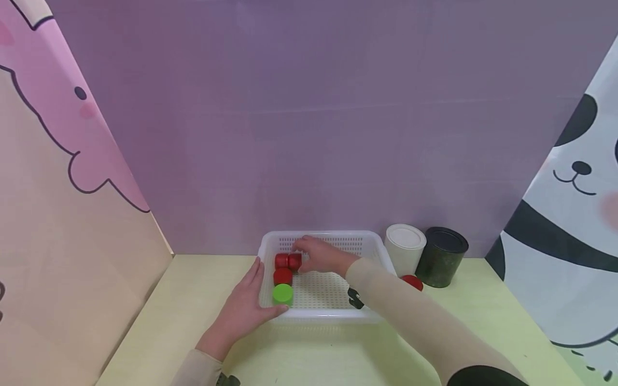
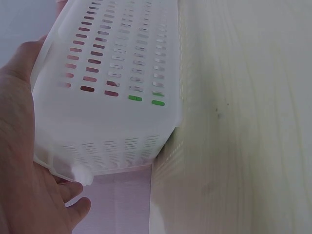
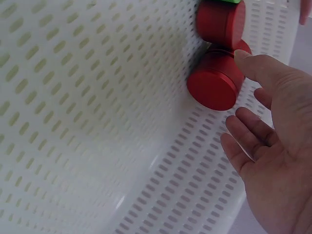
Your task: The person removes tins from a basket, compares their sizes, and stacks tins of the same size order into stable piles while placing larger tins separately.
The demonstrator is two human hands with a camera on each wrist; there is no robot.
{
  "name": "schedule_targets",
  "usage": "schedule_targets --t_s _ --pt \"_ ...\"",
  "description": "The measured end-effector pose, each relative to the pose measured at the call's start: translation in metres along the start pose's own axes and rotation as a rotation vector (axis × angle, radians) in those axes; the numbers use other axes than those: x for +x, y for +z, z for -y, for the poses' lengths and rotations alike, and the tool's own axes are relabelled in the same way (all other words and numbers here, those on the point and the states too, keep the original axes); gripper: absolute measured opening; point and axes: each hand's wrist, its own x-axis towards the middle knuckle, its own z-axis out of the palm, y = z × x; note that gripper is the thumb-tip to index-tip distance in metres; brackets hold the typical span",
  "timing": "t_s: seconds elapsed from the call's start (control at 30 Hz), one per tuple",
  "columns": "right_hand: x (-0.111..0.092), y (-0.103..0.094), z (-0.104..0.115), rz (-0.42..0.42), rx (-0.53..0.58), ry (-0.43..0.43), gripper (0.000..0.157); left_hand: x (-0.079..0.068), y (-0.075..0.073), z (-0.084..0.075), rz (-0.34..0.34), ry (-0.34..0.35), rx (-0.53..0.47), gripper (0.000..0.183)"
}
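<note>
A white perforated plastic basket (image 1: 333,313) stands on the table. Along its left side sit several small round red containers (image 1: 282,276) and, nearest the front, one with a green top (image 1: 282,294). My left hand (image 1: 243,308) rests on the basket's front left corner, its fingers along the left wall and its thumb at the front rim. Inside the basket, my right hand (image 1: 325,255) is at the back red container (image 1: 295,261). In the right wrist view, the thumb tip lies right at a red container (image 3: 212,88) turned on its side, while the other visible fingers are loosely bent.
To the right of the basket stand a white can (image 1: 404,254) and a dark can (image 1: 441,260). A red round thing (image 1: 413,281) shows partly behind my right sleeve. A purple wall (image 1: 333,134) rises behind the pale wooden table (image 1: 314,354), with printed panels at both sides.
</note>
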Motion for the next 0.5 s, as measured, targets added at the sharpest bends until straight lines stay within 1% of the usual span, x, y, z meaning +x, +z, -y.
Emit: schedule_targets --t_s 0.13,0.23,0.3,0.5 --pt "0.003 0.005 -0.001 -0.008 -0.072 -0.038 0.052 0.000 -0.001 0.000 -0.002 0.007 0.004 0.123" --pt "0.004 0.008 0.000 -0.020 -0.132 -0.065 0.053 0.000 -0.001 0.000 -0.002 0.009 0.009 0.125" --pt "0.005 0.009 0.000 -0.025 -0.159 -0.067 0.054 0.000 -0.001 0.000 -0.005 0.012 0.001 0.124" --pt "0.005 0.015 0.001 -0.032 -0.133 -0.037 0.059 0.000 0.000 0.001 -0.005 0.013 -0.009 0.125"
